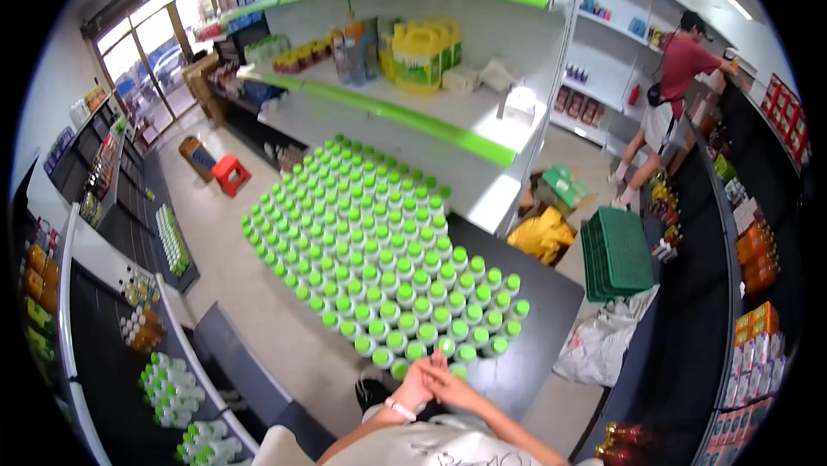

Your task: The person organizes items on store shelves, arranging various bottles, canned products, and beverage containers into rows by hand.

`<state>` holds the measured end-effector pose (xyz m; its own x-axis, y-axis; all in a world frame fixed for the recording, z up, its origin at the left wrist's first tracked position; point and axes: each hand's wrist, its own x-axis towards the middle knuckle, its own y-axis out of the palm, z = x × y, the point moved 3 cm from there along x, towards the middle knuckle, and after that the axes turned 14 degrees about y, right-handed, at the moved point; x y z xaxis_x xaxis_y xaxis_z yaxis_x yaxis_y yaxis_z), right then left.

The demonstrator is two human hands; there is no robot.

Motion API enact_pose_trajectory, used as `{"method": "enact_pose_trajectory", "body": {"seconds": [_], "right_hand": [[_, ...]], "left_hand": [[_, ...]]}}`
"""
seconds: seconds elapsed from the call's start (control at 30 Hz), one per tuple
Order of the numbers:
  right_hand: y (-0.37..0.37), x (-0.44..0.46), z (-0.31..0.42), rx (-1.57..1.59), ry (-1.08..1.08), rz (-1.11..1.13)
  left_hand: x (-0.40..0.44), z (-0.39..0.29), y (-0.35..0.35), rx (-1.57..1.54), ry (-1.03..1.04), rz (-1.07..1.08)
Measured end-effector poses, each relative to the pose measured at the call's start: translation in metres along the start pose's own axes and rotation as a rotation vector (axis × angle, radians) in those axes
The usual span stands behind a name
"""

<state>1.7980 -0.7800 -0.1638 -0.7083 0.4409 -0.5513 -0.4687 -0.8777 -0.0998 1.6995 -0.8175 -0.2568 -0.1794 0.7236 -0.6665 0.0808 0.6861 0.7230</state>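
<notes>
My left hand [415,387], with a white band at the wrist, and my right hand [451,388] meet in front of my body. Both have their fingers closed and pressed together; what they hold, if anything, is too small to make out. Just beyond my fingertips stand many white bottles [362,242] with bright green caps. They are packed upright in close rows on a dark grey board [538,302]. The nearest caps lie right by my fingers, and I cannot tell whether I touch them.
Shelving with green edges [379,108] holds yellow jugs [415,57]. Green crates [617,252], a yellow bag [541,235] and a whitish sack [603,337] lie to the right. A red stool [230,175] stands left. Another person [676,87] reaches toward the right-hand shelves. More green-capped bottles [170,388] fill the lower-left shelf.
</notes>
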Motion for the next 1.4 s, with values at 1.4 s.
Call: {"method": "enact_pose_trajectory", "body": {"seconds": [1.4], "right_hand": [[-0.045, -0.057, -0.135, -0.145, -0.13, -0.032]], "left_hand": [[-0.117, 0.056, 0.022, 1.843, 0.825, 0.389]]}}
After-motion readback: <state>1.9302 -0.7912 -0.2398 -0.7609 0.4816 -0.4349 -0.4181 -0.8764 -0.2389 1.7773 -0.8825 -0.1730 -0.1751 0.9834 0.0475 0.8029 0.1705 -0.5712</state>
